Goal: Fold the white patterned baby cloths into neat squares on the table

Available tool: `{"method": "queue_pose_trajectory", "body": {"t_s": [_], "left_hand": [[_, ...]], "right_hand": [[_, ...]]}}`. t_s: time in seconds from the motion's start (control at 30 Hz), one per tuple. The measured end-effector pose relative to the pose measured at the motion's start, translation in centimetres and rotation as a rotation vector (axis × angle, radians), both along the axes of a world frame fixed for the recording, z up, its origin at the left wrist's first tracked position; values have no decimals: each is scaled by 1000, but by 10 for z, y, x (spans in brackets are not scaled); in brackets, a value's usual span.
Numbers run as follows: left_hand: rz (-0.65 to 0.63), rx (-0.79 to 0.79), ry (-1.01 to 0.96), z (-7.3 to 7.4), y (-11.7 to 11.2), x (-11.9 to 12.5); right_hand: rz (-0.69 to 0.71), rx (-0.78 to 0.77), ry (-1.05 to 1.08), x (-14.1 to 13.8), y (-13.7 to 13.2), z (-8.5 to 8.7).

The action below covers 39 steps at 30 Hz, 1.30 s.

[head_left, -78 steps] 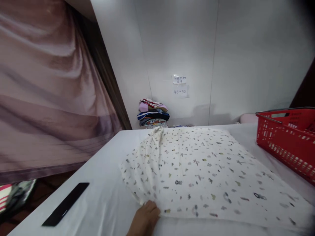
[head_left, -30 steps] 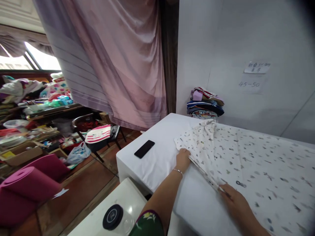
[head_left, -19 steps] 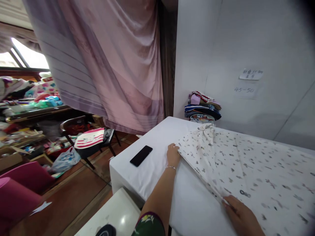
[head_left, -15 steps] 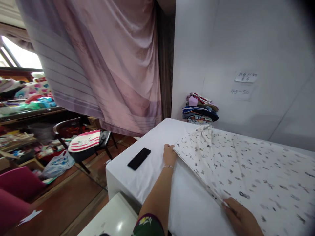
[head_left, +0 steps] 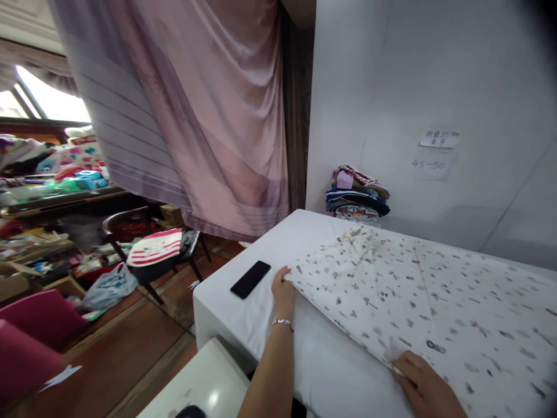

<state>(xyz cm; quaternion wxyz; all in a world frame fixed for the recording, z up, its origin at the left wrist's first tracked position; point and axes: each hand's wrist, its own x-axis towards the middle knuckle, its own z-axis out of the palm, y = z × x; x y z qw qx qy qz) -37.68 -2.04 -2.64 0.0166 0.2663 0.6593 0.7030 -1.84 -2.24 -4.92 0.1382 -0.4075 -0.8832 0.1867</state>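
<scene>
A: The left hand (head_left: 282, 290) is out at the corner of the printed cloth (head_left: 413, 296), fingers closed on that corner, just right of the black phone (head_left: 250, 279).

B: And the right hand (head_left: 424, 386)?

A: Low in the shot, fingertips on the near hem. I cannot tell whether they pinch it or only press it down.

B: How does the cloth lie?

A: Flat on the white table (head_left: 278, 232). Its near edge runs taut in a straight slant from the left hand down to the right hand. The long axis goes from that left corner across the table to the right, out of the picture. The far corner is bunched up (head_left: 357, 235), pointing at the stack of folded clothes (head_left: 357, 194) against the wall.

B: What's the print on it?

A: Small dark and olive shapes scattered on cream, too blurred to make out.

B: Any writing?

A: Two paper notes on the wall. The lower note (head_left: 429, 165) reads "45-50" by hand. The upper note (head_left: 439, 138) has handwriting too small to read.

B: And off to the left?

A: A mauve curtain (head_left: 195, 116) hangs there, with a chair (head_left: 148, 247) on the floor below carrying a red-striped cloth.
</scene>
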Motion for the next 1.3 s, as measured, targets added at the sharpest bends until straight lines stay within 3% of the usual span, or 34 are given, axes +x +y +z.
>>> {"method": "queue_pose_trajectory", "body": {"t_s": [0.13, 0.23, 0.3, 0.4, 0.47, 0.53, 0.67, 0.83, 1.1, 1.3], "left_hand": [[-106, 95, 484, 39, 2, 18], [-301, 17, 861, 66, 2, 52], [-505, -70, 1059, 70, -1, 78], [-786, -195, 1191, 59, -8, 114], [-897, -245, 1150, 49, -14, 130], [-925, -251, 1006, 39, -19, 138], [-792, -117, 509, 23, -25, 143], [-694, -25, 33, 9, -29, 150], [-548, -147, 106, 13, -37, 154], [-577, -200, 196, 10, -43, 153]], "right_hand": [[-1, -48, 12, 3, 2, -6], [-26, -213, 114, 5, 5, 3], [-77, -385, 268, 1, 7, 21], [-199, -601, 617, -20, 11, 52], [-237, -734, 893, -40, 14, 64], [-169, -898, 1057, -58, 16, 65], [-103, -1059, 1189, -80, 13, 50], [-120, -1052, 1188, -90, 3, 43], [-165, -934, 1146, -97, -3, 36], [-122, -976, 1155, -95, -4, 31]]}}
